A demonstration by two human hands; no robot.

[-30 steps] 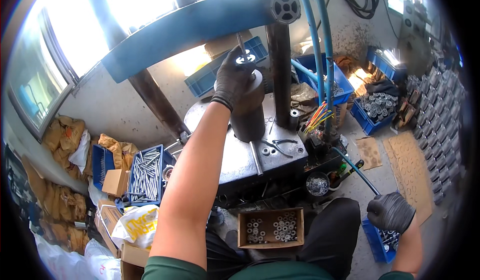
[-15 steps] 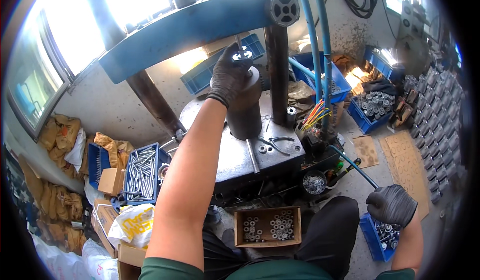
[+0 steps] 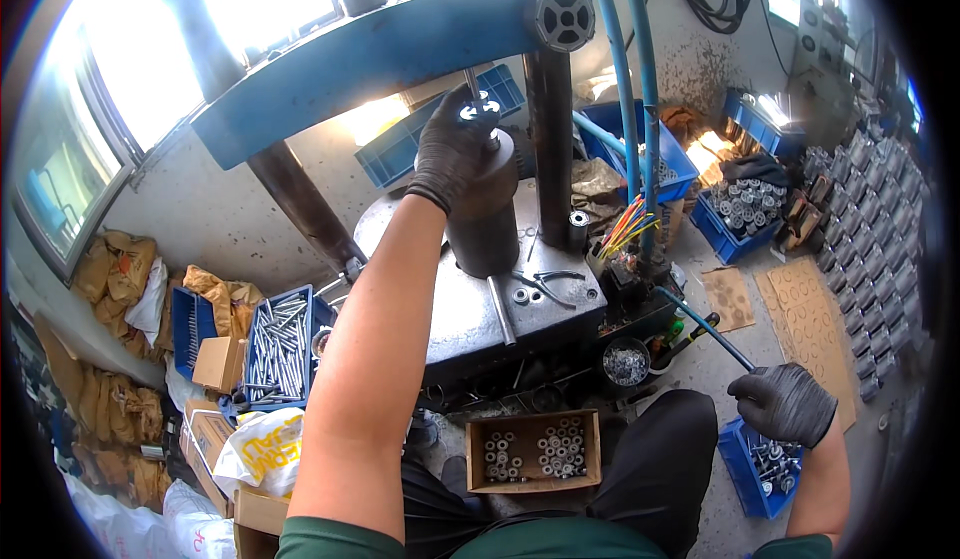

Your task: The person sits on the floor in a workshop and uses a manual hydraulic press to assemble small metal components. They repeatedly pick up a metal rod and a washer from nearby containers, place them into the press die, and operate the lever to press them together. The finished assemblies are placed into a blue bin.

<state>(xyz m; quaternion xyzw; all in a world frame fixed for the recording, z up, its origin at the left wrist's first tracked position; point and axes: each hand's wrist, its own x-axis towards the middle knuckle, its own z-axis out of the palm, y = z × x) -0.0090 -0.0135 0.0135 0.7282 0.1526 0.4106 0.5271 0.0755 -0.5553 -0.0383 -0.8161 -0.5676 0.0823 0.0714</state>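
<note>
My left hand (image 3: 447,154), in a dark glove, reaches up under the blue press beam (image 3: 370,54). Its fingers curl round the side of a shiny slotted metal disc (image 3: 482,111), beneath a thin upright rod (image 3: 471,83). Below the disc stands a thick dark steel cylinder (image 3: 484,224) on the press's metal bed (image 3: 450,347). Off to the right, my gloved right hand (image 3: 785,405) is closed round the end of a long blue lever (image 3: 708,331). Pliers (image 3: 550,289), small metal rings (image 3: 520,296) and a steel bar (image 3: 502,311) lie before the cylinder.
Between my legs sits a cardboard box (image 3: 533,485) of small round metal parts. A blue crate (image 3: 256,354) of metal shafts stands left; a blue bin (image 3: 748,499) of parts is below my right hand. Dark press columns (image 3: 549,149) flank the cylinder.
The whole view has shifted very slightly. My left hand stays at the disc and my right hand stays on the lever, with hardly any movement.
</note>
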